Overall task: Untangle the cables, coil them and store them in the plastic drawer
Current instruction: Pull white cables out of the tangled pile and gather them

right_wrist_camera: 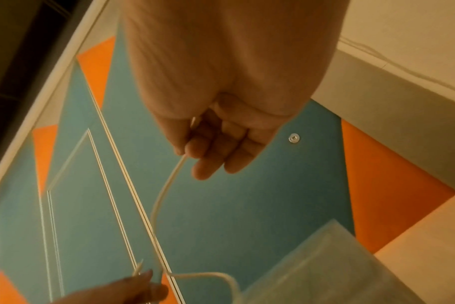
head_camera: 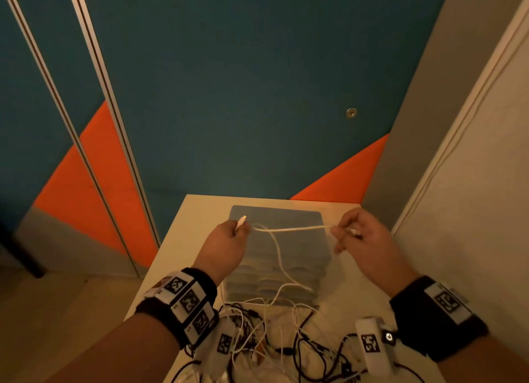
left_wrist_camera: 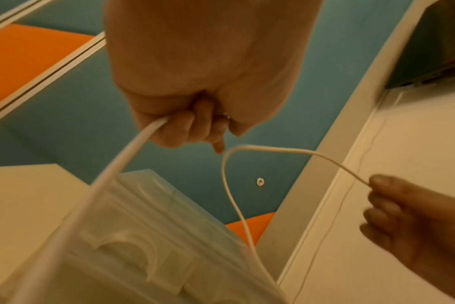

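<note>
Both hands, left hand [head_camera: 229,243] and right hand [head_camera: 362,233], pinch one light, limp white cable [head_camera: 289,229] stretched between them; best gripped near its plugs.

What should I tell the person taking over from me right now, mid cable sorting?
Left hand grips one end of a white cable, plug sticking up past the fingers. Right hand pinches the same cable further along, so a stretch runs between the hands above the plastic drawer unit. The rest of that cable hangs down into the tangled pile of cables on the table.
Done: one end pulled free. No finished coil shows.
Left: free this cable, coil it, store it in a drawer, then do the remaining cables.
</note>
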